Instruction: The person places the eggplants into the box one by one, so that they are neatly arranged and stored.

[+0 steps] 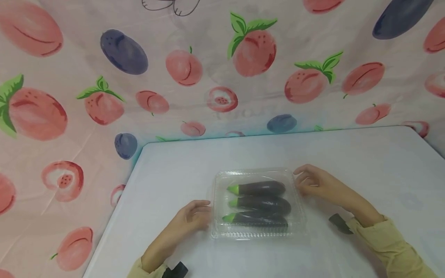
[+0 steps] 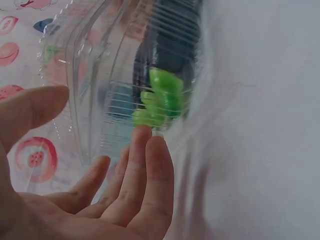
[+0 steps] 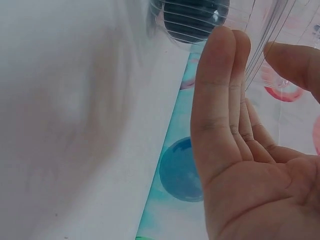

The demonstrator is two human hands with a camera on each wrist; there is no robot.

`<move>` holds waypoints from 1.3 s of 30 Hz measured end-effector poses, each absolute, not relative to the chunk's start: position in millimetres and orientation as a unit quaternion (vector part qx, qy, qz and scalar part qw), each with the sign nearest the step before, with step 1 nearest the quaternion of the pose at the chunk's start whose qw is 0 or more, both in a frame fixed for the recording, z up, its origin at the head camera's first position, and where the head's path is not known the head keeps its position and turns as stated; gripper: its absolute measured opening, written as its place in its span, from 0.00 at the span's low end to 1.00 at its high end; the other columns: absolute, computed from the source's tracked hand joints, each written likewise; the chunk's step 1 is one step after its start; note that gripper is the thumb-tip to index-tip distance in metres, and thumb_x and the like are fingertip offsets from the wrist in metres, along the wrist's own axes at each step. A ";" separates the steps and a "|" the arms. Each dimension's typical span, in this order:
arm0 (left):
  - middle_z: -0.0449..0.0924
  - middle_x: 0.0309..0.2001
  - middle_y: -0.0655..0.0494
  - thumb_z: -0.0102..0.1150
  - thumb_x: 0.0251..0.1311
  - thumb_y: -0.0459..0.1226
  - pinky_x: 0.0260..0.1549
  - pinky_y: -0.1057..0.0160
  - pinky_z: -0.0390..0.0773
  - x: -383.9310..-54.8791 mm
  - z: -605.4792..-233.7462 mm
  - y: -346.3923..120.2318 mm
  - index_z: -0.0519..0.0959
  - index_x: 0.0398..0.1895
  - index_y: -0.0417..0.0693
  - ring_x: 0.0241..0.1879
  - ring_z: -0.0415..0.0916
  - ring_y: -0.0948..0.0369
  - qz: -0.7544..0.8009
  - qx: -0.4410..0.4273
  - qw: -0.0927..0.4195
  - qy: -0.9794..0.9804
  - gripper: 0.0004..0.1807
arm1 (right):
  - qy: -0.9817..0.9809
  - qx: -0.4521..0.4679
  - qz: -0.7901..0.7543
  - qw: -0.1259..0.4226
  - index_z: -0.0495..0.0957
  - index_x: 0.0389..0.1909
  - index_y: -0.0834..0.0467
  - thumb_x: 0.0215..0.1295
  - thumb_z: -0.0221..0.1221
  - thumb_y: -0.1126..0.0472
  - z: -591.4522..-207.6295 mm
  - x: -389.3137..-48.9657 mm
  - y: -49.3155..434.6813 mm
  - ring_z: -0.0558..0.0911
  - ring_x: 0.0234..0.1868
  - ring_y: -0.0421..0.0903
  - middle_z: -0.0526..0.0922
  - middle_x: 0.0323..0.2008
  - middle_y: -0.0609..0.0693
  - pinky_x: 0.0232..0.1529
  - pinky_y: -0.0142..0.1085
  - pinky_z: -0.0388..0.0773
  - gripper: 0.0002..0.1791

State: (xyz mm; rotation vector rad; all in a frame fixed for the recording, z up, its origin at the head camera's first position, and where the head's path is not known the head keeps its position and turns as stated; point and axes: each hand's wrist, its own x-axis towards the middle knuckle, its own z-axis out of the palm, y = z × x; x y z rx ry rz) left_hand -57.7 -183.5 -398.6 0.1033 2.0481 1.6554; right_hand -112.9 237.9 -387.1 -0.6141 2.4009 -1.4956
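Observation:
A clear plastic clamshell box [image 1: 257, 233] lies on the white table, its lid down over three dark eggplants [image 1: 262, 204] with green caps pointing left. My left hand [image 1: 190, 217] is at the box's left side. In the left wrist view its fingers [image 2: 137, 170] reach toward the ribbed wall near the green caps [image 2: 167, 92], with the thumb spread apart by the rim. On the opposite side is my right hand [image 1: 313, 181], close to the upper right corner. Straight fingers [image 3: 215, 100] come right up to the box wall in the right wrist view, and the thumb tip meets the rim.
The white table [image 1: 180, 170] reaches back to a fruit-printed cloth [image 1: 208, 31], which hangs behind it and along the left. Black wrist straps [image 1: 340, 224] show at both sleeves, and the table's left edge slants toward me.

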 end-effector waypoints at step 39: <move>0.80 0.38 0.55 0.58 0.68 0.36 0.50 0.58 0.84 -38.2 -404.3 -172.9 0.68 0.47 0.42 0.45 0.83 0.55 0.656 0.078 0.310 0.684 0.12 | 0.841 -0.180 -0.482 0.166 0.69 0.62 0.64 0.74 0.55 0.57 -385.8 -96.1 249.6 0.83 0.42 0.40 0.84 0.48 0.56 0.40 0.34 0.82 0.21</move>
